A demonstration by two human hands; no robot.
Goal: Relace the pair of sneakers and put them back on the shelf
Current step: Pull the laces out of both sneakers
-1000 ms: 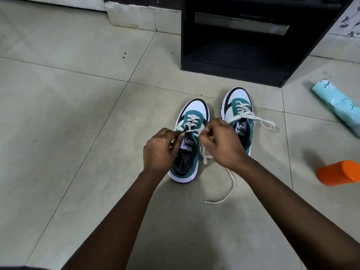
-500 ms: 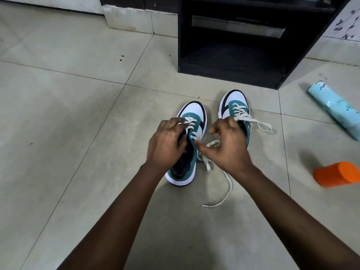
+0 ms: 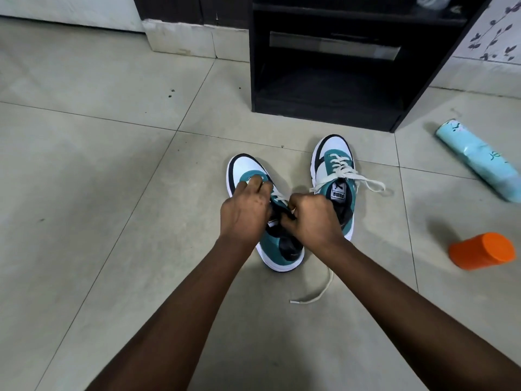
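Note:
Two teal, white and black sneakers stand side by side on the tiled floor. On the left sneaker point(image 3: 248, 169), my left hand point(image 3: 246, 210) lies over the laces with fingertips curled at the eyelets near the toe. My right hand point(image 3: 311, 218) pinches the cream lace point(image 3: 279, 197) over the shoe's tongue. A loose end of this lace point(image 3: 318, 294) trails on the floor behind the heel. The right sneaker point(image 3: 335, 170) is laced, its ends spread loose to both sides. The black shelf unit point(image 3: 324, 108) stands just beyond the shoes, its bottom compartment open.
A light blue patterned bottle point(image 3: 476, 156) lies on the floor at the right. An orange container point(image 3: 482, 251) lies on its side nearer me. A white wall base point(image 3: 180, 38) runs left of the shelf.
Both hands have closed in over the left sneaker; my left fingers moved forward toward the toe eyelets. The camera has leaned nearer and the shoe has turned slightly.

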